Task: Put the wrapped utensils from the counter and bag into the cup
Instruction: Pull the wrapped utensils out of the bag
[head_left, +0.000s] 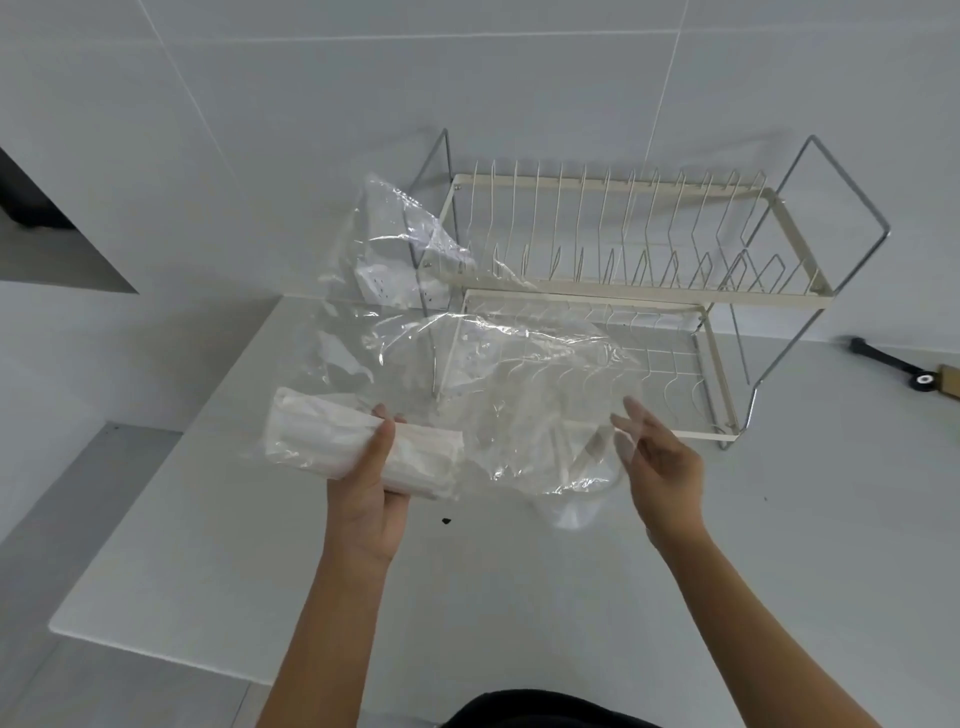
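Observation:
A bundle of white wrapped utensils (332, 436) lies inside a large clear plastic bag (498, 364) that I hold above the counter. My left hand (369, 483) grips the bundle through the bag's lower left end. My right hand (660, 457) holds the bag's right edge with its fingers loosely spread. A clear plastic cup (576, 506) stands on the white counter (467, 597) just below the bag, between my hands; the plastic partly blurs it.
A cream and chrome two-tier dish rack (649, 280) stands behind the bag against the tiled wall. A black tool (888, 361) with a wooden piece lies at the far right. The counter's edge runs diagonally at the left, and a dark speck (445, 520) marks the counter.

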